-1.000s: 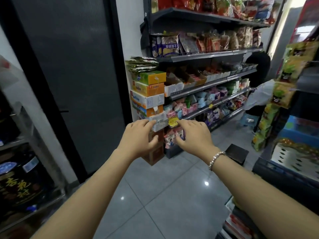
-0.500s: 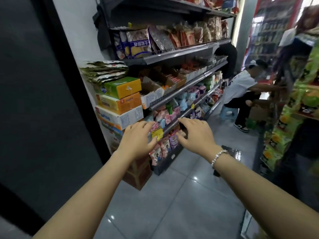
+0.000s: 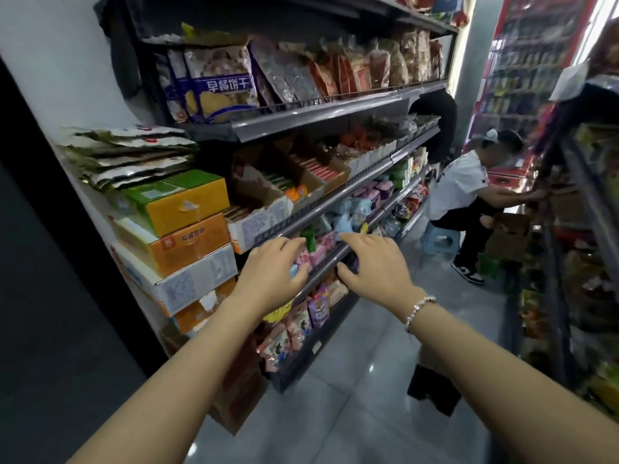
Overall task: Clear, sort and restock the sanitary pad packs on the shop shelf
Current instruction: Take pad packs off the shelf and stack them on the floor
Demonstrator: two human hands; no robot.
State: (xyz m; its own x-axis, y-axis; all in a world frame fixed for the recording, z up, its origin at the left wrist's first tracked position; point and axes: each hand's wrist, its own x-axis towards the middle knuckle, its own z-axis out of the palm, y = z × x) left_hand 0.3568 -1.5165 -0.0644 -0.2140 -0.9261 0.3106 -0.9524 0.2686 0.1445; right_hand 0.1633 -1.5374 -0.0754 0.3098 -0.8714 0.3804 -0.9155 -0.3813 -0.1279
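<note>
Pink, blue and green sanitary pad packs (image 3: 318, 251) stand in a row on a grey metal shelf (image 3: 321, 269) at mid height. More pink and purple packs (image 3: 318, 309) fill the shelf below. My left hand (image 3: 271, 272) reaches at the pink packs with fingers loosely spread, its fingertips at their fronts. My right hand (image 3: 375, 266) hovers just right of it over the shelf rail, fingers relaxed, a bead bracelet on the wrist. Neither hand holds anything.
A stack of cardboard cartons (image 3: 181, 236) stands left of the shelf, with flat foil bags on top. Snack bags fill the upper shelves. A person (image 3: 465, 195) sits on a blue stool (image 3: 442, 242) down the aisle. A black object (image 3: 432, 390) lies on the grey tiled floor.
I have come closer to the shelf and the view has swung right. Both hands have moved forward from in front of the cartons to the pad packs.
</note>
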